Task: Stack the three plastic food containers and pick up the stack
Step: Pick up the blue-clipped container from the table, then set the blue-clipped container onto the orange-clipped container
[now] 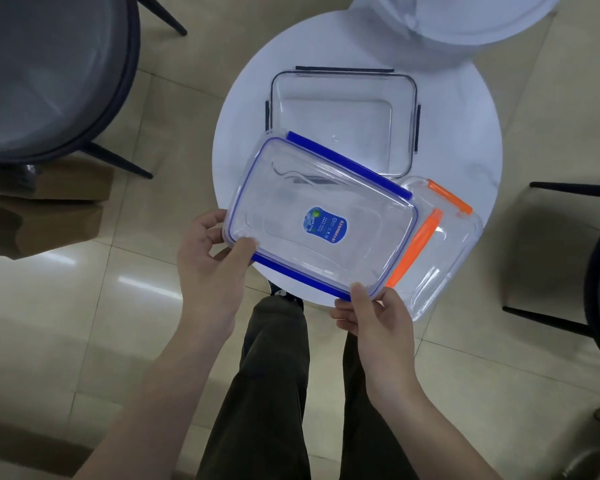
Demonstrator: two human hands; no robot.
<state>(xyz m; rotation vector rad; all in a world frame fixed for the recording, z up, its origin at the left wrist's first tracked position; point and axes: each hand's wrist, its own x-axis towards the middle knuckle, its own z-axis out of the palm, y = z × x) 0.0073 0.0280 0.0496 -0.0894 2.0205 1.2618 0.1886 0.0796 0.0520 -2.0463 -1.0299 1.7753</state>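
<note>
A clear container with blue clasps and a blue label is held above the near edge of the round white table. My left hand grips its left end, and my right hand grips its near right corner. Its right side overlaps a clear container with orange clasps, which sticks out past the table's right front edge. At the back of the table rests a larger clear container with dark clasps, its near left corner hidden by the blue one.
A dark chair stands at the left above a brown paper bag. Another chair is at the right. A white round object overhangs the table's far right. My legs are below the table edge.
</note>
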